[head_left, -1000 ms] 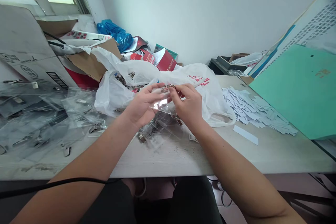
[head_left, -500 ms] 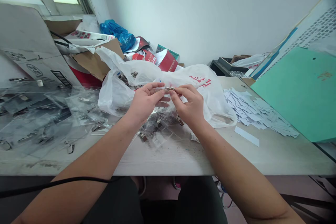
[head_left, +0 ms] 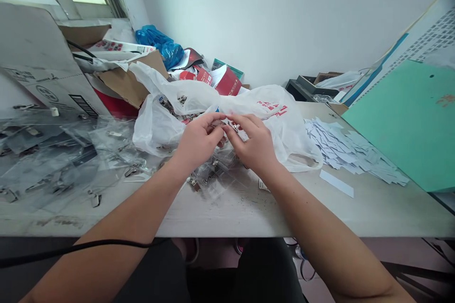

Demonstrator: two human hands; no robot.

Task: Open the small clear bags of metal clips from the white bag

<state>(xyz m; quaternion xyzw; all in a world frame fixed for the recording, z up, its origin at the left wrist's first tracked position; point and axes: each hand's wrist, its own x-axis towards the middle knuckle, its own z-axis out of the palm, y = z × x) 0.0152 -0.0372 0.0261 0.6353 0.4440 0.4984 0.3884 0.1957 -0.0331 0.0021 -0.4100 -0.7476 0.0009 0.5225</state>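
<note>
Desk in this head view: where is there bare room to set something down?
Bare tabletop runs along the front edge, below the clear plastic bags and the paper slips. Crowded: the left side and the white carrier bag.

Left hand (head_left: pixel 198 141) and right hand (head_left: pixel 254 144) dropped lower.

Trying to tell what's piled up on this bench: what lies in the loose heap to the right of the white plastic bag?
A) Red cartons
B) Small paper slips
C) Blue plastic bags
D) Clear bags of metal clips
B. Small white paper slips lie scattered on the table, right of the white plastic bag and beyond the right hand.
</note>
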